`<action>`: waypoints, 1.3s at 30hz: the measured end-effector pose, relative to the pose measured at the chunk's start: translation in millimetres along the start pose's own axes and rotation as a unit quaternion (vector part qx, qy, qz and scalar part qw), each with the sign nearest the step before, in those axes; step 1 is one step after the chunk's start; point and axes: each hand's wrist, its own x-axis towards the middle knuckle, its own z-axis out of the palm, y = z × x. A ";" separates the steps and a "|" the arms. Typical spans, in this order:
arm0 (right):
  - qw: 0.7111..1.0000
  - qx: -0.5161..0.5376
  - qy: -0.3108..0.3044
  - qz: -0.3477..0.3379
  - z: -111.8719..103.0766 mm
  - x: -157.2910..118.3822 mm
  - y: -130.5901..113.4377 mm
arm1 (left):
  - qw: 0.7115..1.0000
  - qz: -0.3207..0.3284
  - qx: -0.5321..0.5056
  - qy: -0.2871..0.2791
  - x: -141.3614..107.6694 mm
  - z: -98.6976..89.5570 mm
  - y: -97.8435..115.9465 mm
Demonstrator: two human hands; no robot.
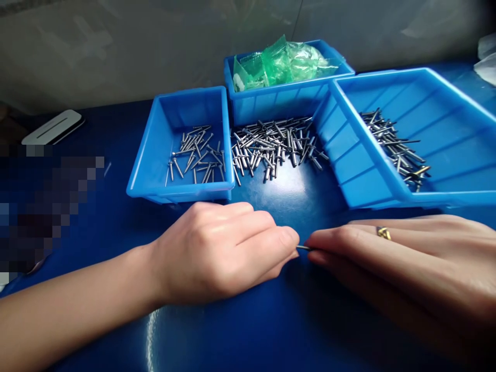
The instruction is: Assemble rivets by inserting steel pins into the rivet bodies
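My left hand (232, 248) is closed, its fingers curled and its thumb and forefinger pinched at the right end. My right hand (395, 258), with a gold ring on one finger, pinches a thin metal pin (303, 248) between thumb and forefinger. The pin spans the small gap between both hands, and its left end goes into the left hand's pinch. Most of it is hidden by the fingers. Beyond the hands, a pile of metal rivets and screws (271, 144) lies on the blue table (248, 336).
A blue bin (180, 194) at the left holds screws. Another bin (360, 170) at the right holds rivets. Behind the pile, a third bin (279, 103) holds green plastic bags (282, 62). A white device (54, 126) lies at the back left; a blurred, pixelated area covers the left edge.
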 end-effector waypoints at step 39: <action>1.000 -0.014 0.005 0.020 11.5 -23.3 26.6 | 0.994 0.023 -0.065 0.087 -6.5 11.2 -1.5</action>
